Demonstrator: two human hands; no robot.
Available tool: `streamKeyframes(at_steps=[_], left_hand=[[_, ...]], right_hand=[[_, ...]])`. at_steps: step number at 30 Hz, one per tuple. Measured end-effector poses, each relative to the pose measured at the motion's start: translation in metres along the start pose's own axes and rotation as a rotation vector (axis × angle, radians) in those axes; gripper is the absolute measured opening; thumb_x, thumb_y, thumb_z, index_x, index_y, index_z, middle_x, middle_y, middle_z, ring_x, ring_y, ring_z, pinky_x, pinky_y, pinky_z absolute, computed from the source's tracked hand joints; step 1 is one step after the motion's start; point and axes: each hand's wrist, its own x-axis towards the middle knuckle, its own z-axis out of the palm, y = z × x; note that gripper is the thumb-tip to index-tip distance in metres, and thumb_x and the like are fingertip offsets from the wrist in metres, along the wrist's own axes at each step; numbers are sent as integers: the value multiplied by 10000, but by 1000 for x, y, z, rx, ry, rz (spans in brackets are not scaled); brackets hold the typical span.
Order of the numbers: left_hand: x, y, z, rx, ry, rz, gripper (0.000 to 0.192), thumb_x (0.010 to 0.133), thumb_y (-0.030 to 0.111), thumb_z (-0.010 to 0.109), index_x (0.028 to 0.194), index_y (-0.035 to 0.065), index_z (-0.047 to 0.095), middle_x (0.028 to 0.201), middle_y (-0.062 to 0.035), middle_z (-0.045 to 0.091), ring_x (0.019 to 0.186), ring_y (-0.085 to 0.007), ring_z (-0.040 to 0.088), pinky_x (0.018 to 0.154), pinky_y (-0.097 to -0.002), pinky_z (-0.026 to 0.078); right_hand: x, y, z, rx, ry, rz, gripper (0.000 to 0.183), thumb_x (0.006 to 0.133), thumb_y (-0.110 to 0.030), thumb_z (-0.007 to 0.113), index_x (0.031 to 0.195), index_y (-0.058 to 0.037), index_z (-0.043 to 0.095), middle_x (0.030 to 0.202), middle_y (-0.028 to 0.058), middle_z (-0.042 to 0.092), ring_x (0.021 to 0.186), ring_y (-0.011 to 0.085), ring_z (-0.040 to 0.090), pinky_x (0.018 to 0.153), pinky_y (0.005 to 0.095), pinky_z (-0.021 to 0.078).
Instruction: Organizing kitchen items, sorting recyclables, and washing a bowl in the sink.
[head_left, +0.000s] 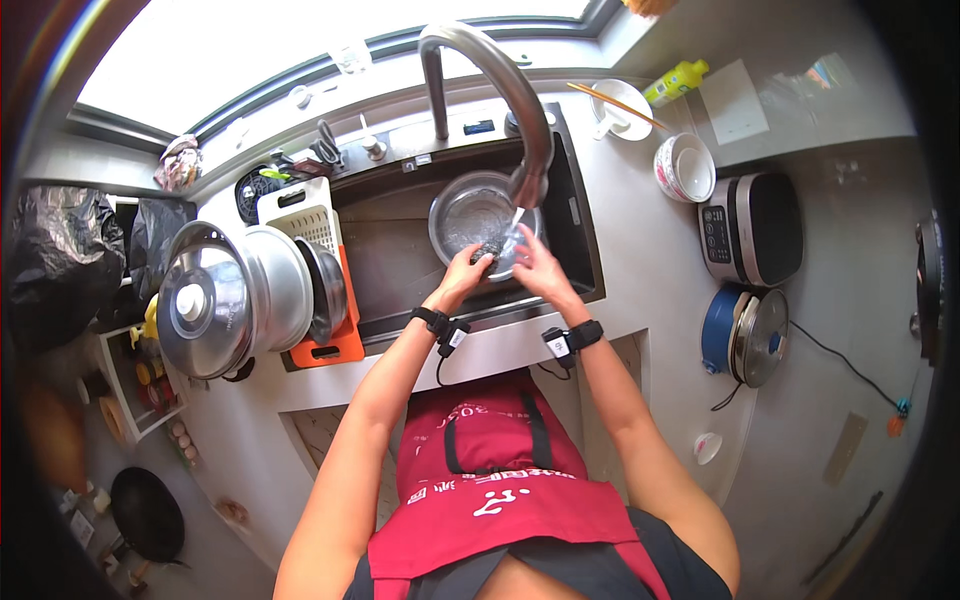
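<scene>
In the dark kitchen sink (390, 262) stands a round metal basin (450, 196) with water in it. My left hand (466, 271) grips a dark metal scouring pad (491, 251) over the basin's near part. My right hand (538, 268) is at the basin's right side, fingers apart, nothing seen in it, close to the stream of water. That stream falls from the tall curved faucet (534, 112) above the basin. The pad is partly hidden by my left fingers.
Left of the sink stand stacked metal pots (281, 289), an orange cutting board (349, 330) and a white plastic basket (300, 221). To the right are bowls (691, 174), a white dish with chopsticks (634, 124), a black-and-silver appliance (772, 229) and a blue pot (720, 330).
</scene>
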Motion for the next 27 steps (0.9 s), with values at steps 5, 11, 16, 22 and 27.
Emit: streamKeyframes(at_steps=[5,11,16,22,27], left_hand=[[-4,20,-5,134,92,-92,527,944,288,630,1337,-42,512,1140,-136,651,1001,-178,629,773,-311,530],[31,5,-31,134,209,-4,487,934,274,631,1286,-48,532,1099,-131,647,961,-191,618,827,-328,519],[58,42,-69,-323,444,192,297,954,184,583,1205,38,520,984,-60,618,809,-158,616,616,-320,566],[81,78,-120,-800,188,205,261,989,133,493,1172,-47,540,1097,-198,650,998,-319,659,900,-487,562],[73,92,-105,-769,111,237,291,997,141,484,1206,-55,537,1104,-201,653,994,-319,666,888,-449,576]], right_hand=[[25,17,-41,155,242,259,604,871,-91,615,1426,19,400,1238,199,613,1012,240,671,871,318,553],[42,-22,-5,892,-115,175,470,954,-60,595,1363,75,408,1299,185,550,1208,236,563,1031,307,461],[41,15,-23,600,12,245,507,919,-59,588,1371,90,413,1326,209,546,1243,260,542,1038,328,443],[67,69,-36,-135,164,473,645,881,-183,570,1411,121,364,1363,271,512,1269,340,515,1073,374,401],[103,148,-36,330,56,506,387,925,-241,615,1244,-37,536,1093,61,619,1004,146,571,867,334,470]])
